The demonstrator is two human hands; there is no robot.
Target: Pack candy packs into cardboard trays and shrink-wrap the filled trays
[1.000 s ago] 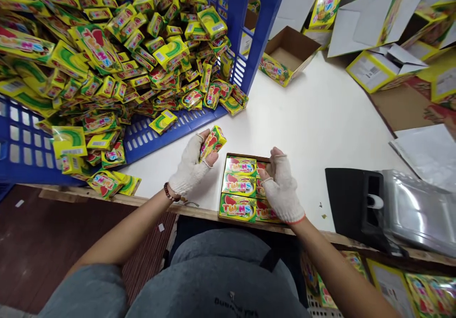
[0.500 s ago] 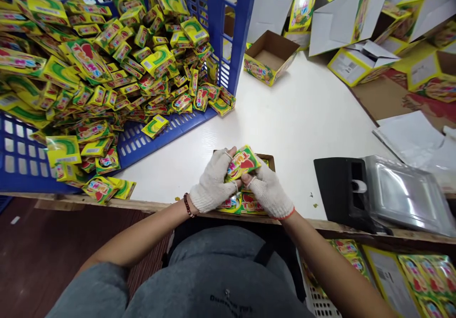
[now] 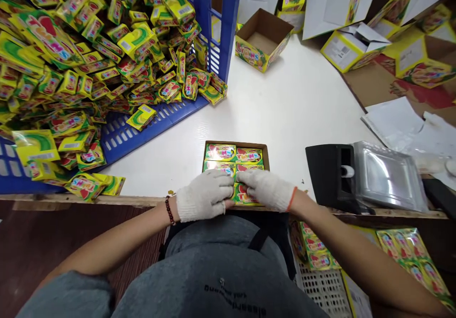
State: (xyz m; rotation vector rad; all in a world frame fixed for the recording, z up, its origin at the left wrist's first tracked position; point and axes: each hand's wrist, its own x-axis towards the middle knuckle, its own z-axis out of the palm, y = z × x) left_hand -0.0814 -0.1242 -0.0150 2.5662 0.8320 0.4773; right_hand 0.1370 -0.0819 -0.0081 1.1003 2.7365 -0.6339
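Observation:
In the head view, an open cardboard box (image 3: pixel 267 160) sits at the table's front edge, holding small green and yellow candy packs (image 3: pixel 249 156) laid flat in two columns. My left hand (image 3: pixel 204 194), in a white knit glove, lies across the front left packs with its fingers stretched out. From the other side my gloved right hand (image 3: pixel 268 188) rests its extended fingertips on the packs of the right column. Neither hand grips anything that I can see. My fingers and palms partly cover the front packs.
A blue plastic crate (image 3: pixel 221 28) on its side spills many loose packs (image 3: pixel 137 40) at the left. An empty carton (image 3: pixel 263 40) stands behind. On the right are a black tape dispenser (image 3: pixel 329 178), a clear plastic tray (image 3: pixel 388 175) and a heap of cartons (image 3: pixel 351 52).
The pack that both hands held above the box is out of them. My hands have moved down and apart onto the packs in the box. The view has shifted slightly.

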